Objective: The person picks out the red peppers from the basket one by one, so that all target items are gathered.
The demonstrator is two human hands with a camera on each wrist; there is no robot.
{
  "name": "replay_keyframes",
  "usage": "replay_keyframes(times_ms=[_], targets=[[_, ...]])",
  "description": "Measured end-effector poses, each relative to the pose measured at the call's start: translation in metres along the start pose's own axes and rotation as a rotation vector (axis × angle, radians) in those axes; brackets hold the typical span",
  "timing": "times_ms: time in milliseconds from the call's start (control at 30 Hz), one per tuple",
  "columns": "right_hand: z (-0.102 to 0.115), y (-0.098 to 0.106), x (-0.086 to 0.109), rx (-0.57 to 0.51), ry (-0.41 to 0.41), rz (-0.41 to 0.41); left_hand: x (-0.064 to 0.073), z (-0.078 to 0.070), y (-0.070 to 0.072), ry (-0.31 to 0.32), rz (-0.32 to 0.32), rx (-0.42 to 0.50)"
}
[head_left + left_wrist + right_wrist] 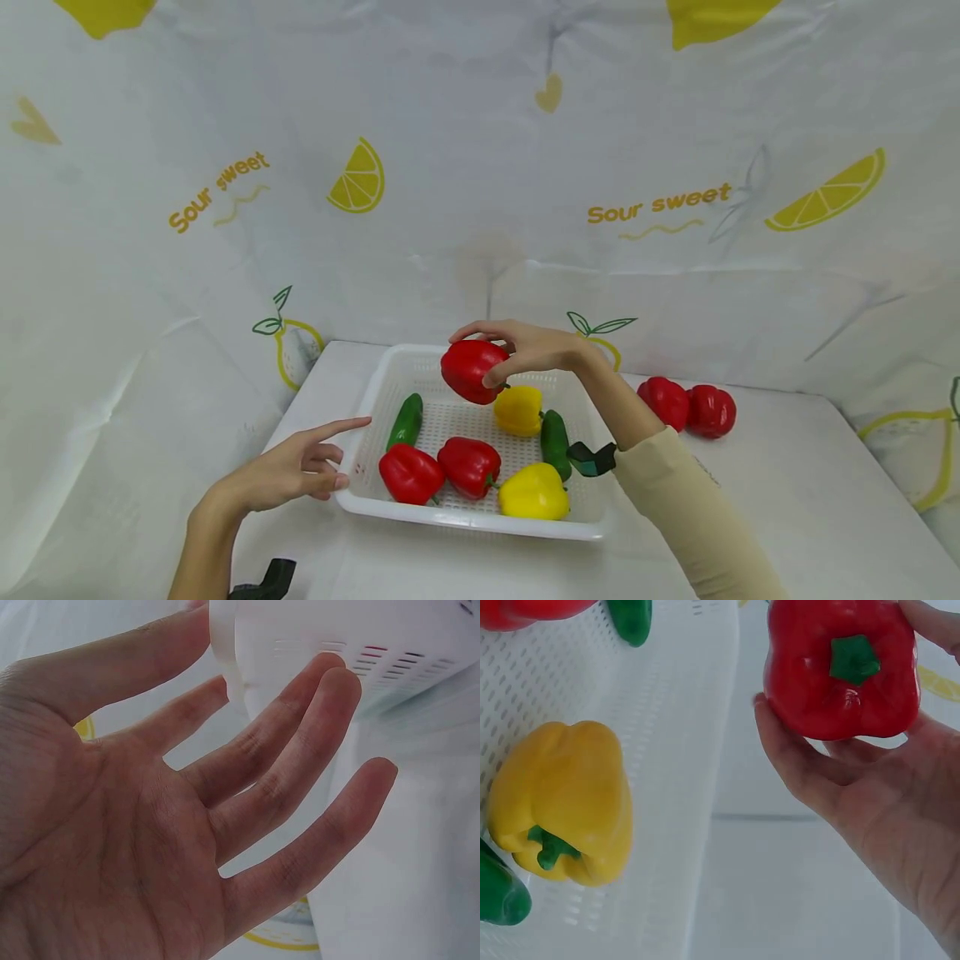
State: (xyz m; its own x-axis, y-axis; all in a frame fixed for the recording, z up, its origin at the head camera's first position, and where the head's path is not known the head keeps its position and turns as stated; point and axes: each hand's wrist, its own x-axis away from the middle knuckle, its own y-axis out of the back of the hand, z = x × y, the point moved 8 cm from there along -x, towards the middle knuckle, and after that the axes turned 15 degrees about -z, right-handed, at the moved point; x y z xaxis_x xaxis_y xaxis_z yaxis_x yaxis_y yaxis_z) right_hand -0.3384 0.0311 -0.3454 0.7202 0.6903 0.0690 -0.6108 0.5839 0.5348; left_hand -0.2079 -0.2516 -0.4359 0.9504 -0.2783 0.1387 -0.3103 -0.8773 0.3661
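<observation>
My right hand [536,346] grips a red bell pepper [471,371] above the far part of a white plastic basket [480,521]. In the right wrist view the green stem end of that red bell pepper [840,690] shows between thumb and fingers. My left hand [288,467] is at the basket's left rim, its fingers loosely extended; in the left wrist view the palm [112,847] faces the camera beside the slotted basket wall [300,630]. Inside the basket lie two red bell peppers [470,468], two yellow bell peppers [534,492] and two long green vegetables [406,422].
Two more red bell peppers [711,412] sit on the white-covered table [787,483], to the right of the basket. Behind it rises a white sheet [465,167] printed with lemons. Each wrist wears a dark strap [592,459].
</observation>
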Motion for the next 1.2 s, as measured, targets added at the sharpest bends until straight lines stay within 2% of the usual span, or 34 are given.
replay_keyframes(times_ms=[267, 400, 767, 1000, 1200], targets=[[0.017, 0.012, 0.024, -0.052, 0.105, -0.041, 0.000, 0.001, -0.001, -0.001, 0.009, 0.007], [0.020, 0.019, 0.041, -0.092, 0.129, -0.066, 0.000, 0.001, 0.000, -0.002, 0.009, 0.006], [-0.001, 0.058, 0.087, -0.135, 0.152, -0.241, 0.000, -0.002, -0.001, -0.002, 0.013, 0.013], [-0.013, 0.073, 0.114, -0.077, 0.134, -0.372, 0.001, -0.004, -0.001, -0.008, 0.017, 0.015], [-0.022, 0.080, 0.135, -0.034, 0.157, -0.424, 0.002, -0.004, -0.001, -0.008, 0.018, 0.012]])
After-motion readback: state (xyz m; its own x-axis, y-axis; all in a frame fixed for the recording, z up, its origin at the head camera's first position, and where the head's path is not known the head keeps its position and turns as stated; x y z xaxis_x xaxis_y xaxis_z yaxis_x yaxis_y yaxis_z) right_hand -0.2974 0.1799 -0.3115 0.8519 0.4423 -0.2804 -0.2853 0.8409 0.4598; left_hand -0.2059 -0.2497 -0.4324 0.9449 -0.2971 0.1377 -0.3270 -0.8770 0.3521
